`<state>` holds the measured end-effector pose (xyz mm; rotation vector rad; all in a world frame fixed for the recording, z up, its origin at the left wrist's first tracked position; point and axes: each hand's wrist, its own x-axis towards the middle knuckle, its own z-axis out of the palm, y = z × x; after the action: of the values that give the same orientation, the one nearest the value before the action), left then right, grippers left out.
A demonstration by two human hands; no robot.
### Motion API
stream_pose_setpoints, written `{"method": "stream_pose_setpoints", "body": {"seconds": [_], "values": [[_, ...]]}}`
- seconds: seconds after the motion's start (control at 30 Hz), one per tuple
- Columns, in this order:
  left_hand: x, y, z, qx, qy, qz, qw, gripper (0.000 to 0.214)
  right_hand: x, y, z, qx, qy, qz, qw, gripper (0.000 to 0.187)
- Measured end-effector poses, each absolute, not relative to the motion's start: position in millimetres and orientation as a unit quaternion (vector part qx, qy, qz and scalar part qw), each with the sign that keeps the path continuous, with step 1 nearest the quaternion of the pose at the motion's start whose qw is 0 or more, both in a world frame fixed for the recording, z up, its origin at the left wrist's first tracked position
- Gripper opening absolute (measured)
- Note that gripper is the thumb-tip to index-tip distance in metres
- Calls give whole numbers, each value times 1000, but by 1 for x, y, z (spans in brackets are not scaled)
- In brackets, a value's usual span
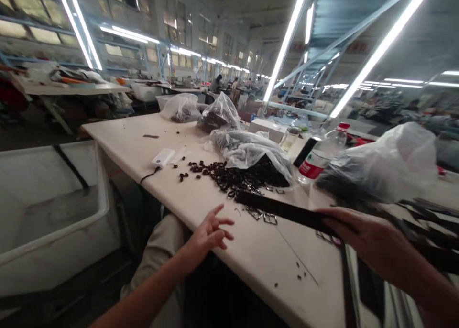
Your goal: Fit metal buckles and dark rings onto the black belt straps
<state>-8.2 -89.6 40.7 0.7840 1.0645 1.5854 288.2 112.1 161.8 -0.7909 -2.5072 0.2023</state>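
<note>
Bags: clear plastic bag point(251, 151) spilling dark rings point(247, 177) across my counter point(201, 199); right hand point(362, 235) grips black strap point(283, 208), left hand point(210, 232) open.

The right hand point(362, 235) grips a black strap point(283, 208), apparently flat on the table point(251, 256); left hand point(210, 235) spread, empty.

Both forearms are bare with no sleeves in view, and the trousers point(158, 251) look beige, perhaps khaki.
</note>
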Motion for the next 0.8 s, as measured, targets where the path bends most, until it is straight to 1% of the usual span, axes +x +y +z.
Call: {"method": "stream_pose_setpoints", "body": {"seconds": [0.07, 0.13, 0.2, 0.27, 0.33, 0.4, 0.47, 0.53, 0.6, 0.7, 0.8], "values": [[-13, -89, 54, 286, 433, 698, 494, 89, 267, 98, 151, -245, -941, 133, 192, 28], [-19, -91, 58, 259, 448, 710, 478, 70, 249, 88, 142, -227, -950, 161, 144, 28], [-22, -93, 55, 260, 477, 700, 463, 51, 240, 85, 139, -234, -952, 159, 113, 26], [-21, -94, 49, 282, 496, 678, 463, 44, 242, 84, 141, -243, -955, 144, 92, 23], [-16, -91, 44, 299, 501, 660, 473, 50, 245, 83, 144, -248, -956, 125, 88, 22], [-10, -87, 40, 294, 504, 656, 479, 59, 242, 77, 143, -255, -955, 92, 121, 21], [-4, -82, 37, 273, 507, 660, 483, 65, 229, 69, 133, -240, -954, 76, 165, 28], [0, -80, 35, 256, 508, 662, 488, 72, 208, 59, 112, -192, -956, 112, 192, 40], [1, -79, 34, 252, 508, 661, 491, 76, 186, 50, 86, -152, -949, 169, 219, 46], [-3, -81, 32, 243, 511, 660, 494, 80, 161, 42, 50, -142, -926, 229, 264, 45], [-8, -83, 31, 223, 512, 662, 499, 81, 150, 40, 30, -150, -900, 292, 288, 41]]}}
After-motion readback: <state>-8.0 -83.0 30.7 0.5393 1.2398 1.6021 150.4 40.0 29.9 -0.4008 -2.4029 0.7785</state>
